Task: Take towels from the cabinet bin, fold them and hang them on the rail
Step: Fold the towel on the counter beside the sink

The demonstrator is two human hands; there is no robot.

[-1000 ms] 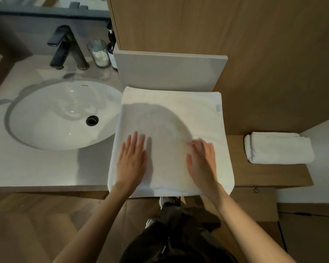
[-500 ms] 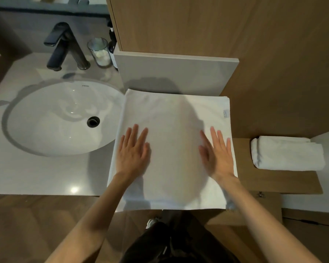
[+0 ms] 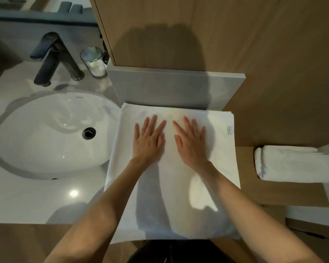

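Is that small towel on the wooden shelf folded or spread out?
Folded: the small towel lies as a thick compact bundle, its layered edges showing at the left end.

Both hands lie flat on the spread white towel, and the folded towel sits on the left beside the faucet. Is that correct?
Not quite. The head view shows the folded towel on the right, on the wooden ledge. The left hand and right hand do lie flat on the spread towel.
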